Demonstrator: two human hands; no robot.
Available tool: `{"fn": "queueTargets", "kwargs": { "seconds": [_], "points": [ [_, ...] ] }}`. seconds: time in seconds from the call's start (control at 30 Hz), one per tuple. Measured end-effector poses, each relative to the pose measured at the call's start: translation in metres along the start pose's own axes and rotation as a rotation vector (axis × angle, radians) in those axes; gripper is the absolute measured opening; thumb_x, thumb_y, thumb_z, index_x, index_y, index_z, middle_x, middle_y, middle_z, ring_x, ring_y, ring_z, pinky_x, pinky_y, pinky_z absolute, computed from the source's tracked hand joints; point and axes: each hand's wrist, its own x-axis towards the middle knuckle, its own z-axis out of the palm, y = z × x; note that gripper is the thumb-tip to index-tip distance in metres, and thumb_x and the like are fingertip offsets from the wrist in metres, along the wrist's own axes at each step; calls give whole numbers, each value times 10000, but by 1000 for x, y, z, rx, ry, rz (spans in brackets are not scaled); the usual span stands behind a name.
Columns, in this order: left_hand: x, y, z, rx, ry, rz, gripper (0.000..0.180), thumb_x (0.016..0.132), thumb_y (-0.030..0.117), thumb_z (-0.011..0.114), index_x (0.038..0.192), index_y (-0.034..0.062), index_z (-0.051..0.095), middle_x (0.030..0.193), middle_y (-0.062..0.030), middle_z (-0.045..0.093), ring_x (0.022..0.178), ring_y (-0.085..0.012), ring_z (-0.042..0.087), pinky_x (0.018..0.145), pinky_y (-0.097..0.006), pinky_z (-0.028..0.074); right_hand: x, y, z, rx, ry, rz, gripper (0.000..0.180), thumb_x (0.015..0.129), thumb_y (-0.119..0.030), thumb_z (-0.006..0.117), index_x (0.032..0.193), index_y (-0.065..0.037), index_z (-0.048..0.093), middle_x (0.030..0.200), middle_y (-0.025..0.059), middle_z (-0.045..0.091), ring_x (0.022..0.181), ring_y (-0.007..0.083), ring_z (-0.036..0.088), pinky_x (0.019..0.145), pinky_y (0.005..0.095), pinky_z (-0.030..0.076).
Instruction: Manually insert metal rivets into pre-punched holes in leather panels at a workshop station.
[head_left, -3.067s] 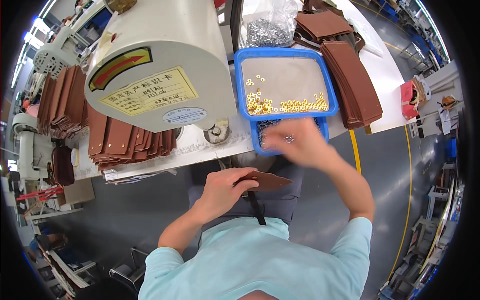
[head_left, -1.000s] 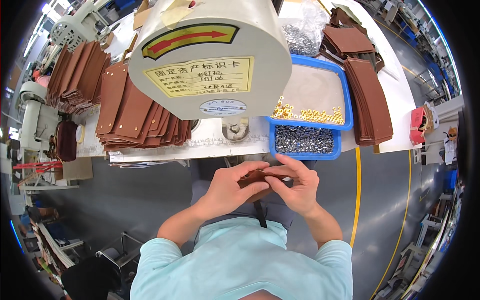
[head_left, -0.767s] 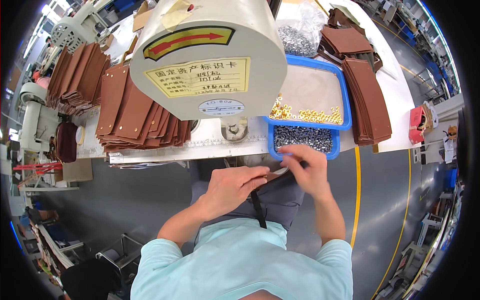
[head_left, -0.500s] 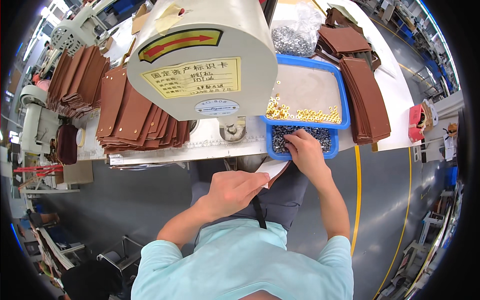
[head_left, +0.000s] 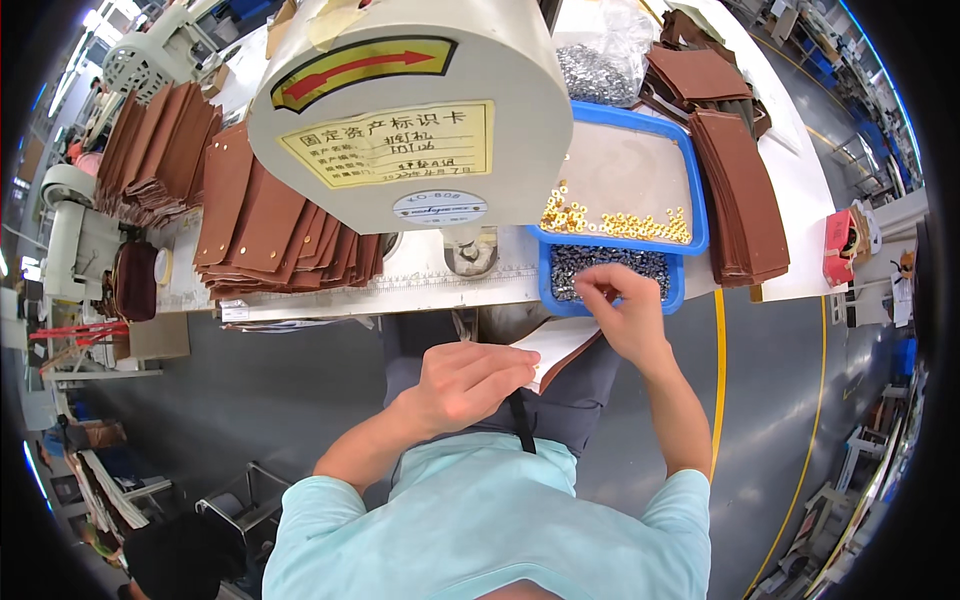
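My left hand [head_left: 462, 382] is closed on one end of a brown leather piece [head_left: 552, 347], white backing upward, held over my lap. My right hand [head_left: 634, 312] is at the near edge of a small blue tray of dark, shiny metal rivets [head_left: 575, 262]. Its thumb and forefinger are pinched together; anything between them is too small to make out. Behind that tray, partly over it, lies a larger blue tray [head_left: 690, 180] with gold-coloured ring-shaped pieces along its near side. A pale machine head [head_left: 530, 150] stands over the table, left of the trays.
Stacks of brown leather pieces [head_left: 255, 215] lie left of the machine, with another stack [head_left: 738, 195] right of the trays. A clear bag of metal parts [head_left: 600, 70] sits behind the trays. The white table's front edge [head_left: 440, 300] runs before me.
My right hand has drawn back a little from the rivets toward the near rim of their tray. The leather piece has tilted, showing more of its white side and brown edge.
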Motion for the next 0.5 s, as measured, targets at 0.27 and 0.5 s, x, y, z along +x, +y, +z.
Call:
{"fn": "queueTargets", "kwargs": {
  "seconds": [0.27, 0.5],
  "points": [
    [1, -1, 4, -39, 37, 7, 297, 647, -9, 850, 896, 63, 706, 866, -51, 729, 686, -205, 710, 588, -295, 586, -29, -42, -8, 725, -408, 213, 121, 864, 3, 761, 982, 16, 783, 945, 107, 779, 859, 143, 725, 765, 264, 572],
    [-1, 3, 4, -96, 28, -65, 289, 651, -20, 846, 889, 62, 705, 848, -57, 735, 671, -216, 710, 574, -303, 582, -25, -52, -9, 807, -453, 363, 101, 888, 27, 748, 983, 55, 769, 915, 116, 781, 829, 190, 771, 768, 286, 608]
  ]
}}
